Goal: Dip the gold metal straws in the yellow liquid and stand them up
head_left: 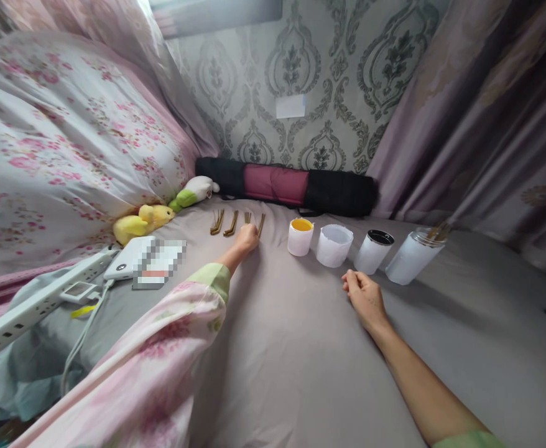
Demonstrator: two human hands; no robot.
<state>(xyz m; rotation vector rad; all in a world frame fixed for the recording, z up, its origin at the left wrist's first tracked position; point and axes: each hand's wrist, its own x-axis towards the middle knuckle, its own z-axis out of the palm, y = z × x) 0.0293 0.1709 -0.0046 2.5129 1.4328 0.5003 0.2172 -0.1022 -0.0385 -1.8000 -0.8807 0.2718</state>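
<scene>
left arm outstretched, right fingers curled inward

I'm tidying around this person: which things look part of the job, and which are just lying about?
Likely in use:
- slender sticks, by the left hand
- white-sided containers, near the right hand

Seemingly just lying about:
- power strip
- plush toys
- black-and-maroon roll

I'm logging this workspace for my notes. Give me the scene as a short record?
Left hand: at the brown sticks, grip unclear
Right hand: curled, near the black-lined cup
Row: yellow-lined cup, white cup, black-lined cup, jar
Jar: holds thin sticks
Surface: grey sheet
Behind: black-and-red roll
</scene>
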